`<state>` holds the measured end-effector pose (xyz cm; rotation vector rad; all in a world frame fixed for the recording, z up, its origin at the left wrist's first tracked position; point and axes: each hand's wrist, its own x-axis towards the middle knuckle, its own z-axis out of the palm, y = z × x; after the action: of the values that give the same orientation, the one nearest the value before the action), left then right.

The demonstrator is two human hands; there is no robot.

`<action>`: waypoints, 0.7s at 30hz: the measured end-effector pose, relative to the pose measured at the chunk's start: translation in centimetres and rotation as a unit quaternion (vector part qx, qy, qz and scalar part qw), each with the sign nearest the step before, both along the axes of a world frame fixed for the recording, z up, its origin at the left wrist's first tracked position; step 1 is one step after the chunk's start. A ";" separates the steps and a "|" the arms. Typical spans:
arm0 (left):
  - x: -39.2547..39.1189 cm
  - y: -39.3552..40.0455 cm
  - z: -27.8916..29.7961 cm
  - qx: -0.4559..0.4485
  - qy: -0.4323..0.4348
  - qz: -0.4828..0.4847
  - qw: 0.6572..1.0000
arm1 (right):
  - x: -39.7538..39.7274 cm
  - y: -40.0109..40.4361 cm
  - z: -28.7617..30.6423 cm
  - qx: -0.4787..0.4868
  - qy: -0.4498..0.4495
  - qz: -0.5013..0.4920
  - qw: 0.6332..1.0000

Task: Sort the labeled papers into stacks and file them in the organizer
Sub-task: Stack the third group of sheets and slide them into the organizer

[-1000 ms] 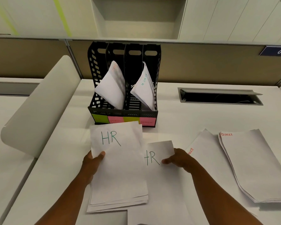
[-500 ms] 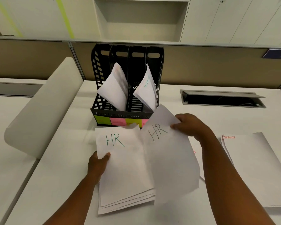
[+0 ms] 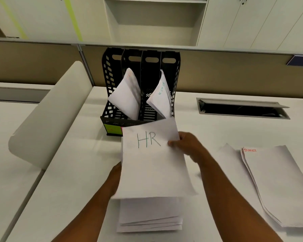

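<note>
My right hand pinches the top right edge of a white sheet marked HR in green, held over the HR stack on the desk. My left hand is at the left edge of that stack, mostly hidden behind the sheet, so its grip does not show. Behind stands the black four-slot organizer with coloured labels on its front; two slots hold folded papers. A stack labelled FINANCE in red lies at the right.
A white curved divider panel leans at the left of the desk. An open cable tray slot is set into the desk at the back right. A beige partition wall runs behind the organizer.
My right hand has lifted the loose HR sheet from the desk and carried it left, over the HR stack. The left hand stays at the stack's left edge.
</note>
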<state>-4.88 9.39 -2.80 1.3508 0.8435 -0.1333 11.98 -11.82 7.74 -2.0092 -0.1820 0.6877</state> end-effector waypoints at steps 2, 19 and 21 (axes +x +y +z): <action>0.1 -0.4 1.0 -0.038 0.016 0.052 0.998 | -1.3 0.0 -3.3 0.019 0.059 -0.047 0.997; 0.9 -0.1 0.4 -0.035 -0.098 -0.053 0.993 | -2.9 -2.1 -8.4 0.036 0.090 -0.125 0.987; 1.3 0.1 0.9 -0.026 -0.121 -0.042 0.991 | -2.8 -2.9 -8.7 0.072 0.125 -0.079 0.986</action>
<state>-3.58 9.50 -1.93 1.3230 0.5766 -0.0560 9.21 -14.76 -0.92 -1.7610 0.0741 0.7929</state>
